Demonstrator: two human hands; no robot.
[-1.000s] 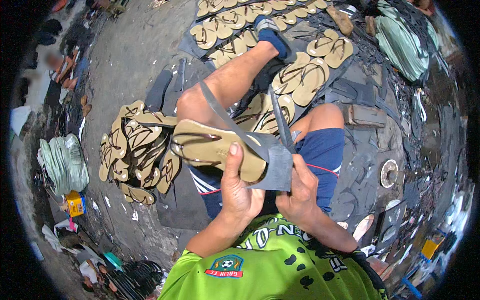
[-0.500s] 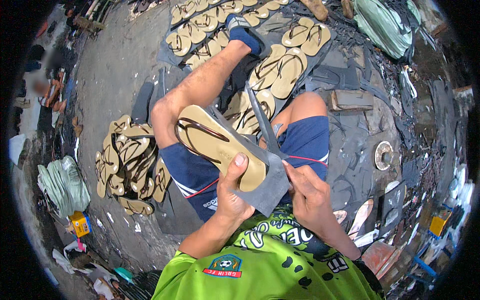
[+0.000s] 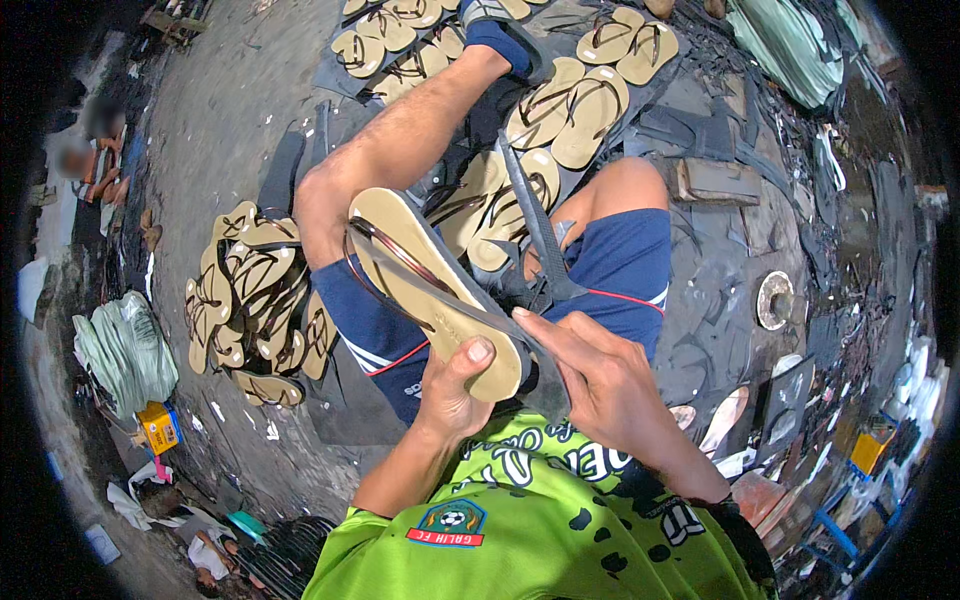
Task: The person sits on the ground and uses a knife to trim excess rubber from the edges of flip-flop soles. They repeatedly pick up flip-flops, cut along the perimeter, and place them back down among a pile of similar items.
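My left hand (image 3: 450, 395) grips a tan flip-flop (image 3: 452, 328) with a glossy brown strap. Its thumb presses on the footbed near the heel; the other fingers are hidden underneath. Beside the heel, my right hand (image 3: 615, 375) has its index finger stretched along the sole's edge and its other fingers curled around a thin grey rubber strip (image 3: 543, 350). Part of that strip seems to cross the footbed. Beyond the heel, a darker textured rubber strip (image 3: 538, 215) slants up between my legs.
Several flip-flops (image 3: 590, 115) lie in pairs ahead, and a loose pile (image 3: 255, 290) sits left. Rubber scraps, a brown block (image 3: 718, 182) and a round ring-shaped object (image 3: 773, 300) lie right. A pale green sack (image 3: 125, 350) and a yellow box (image 3: 160, 427) stand far left.
The wide grey rubber around the heel has come away from the footbed's edge, leaving the heel outline showing. My right hand has shifted slightly toward the heel, its index finger now extended.
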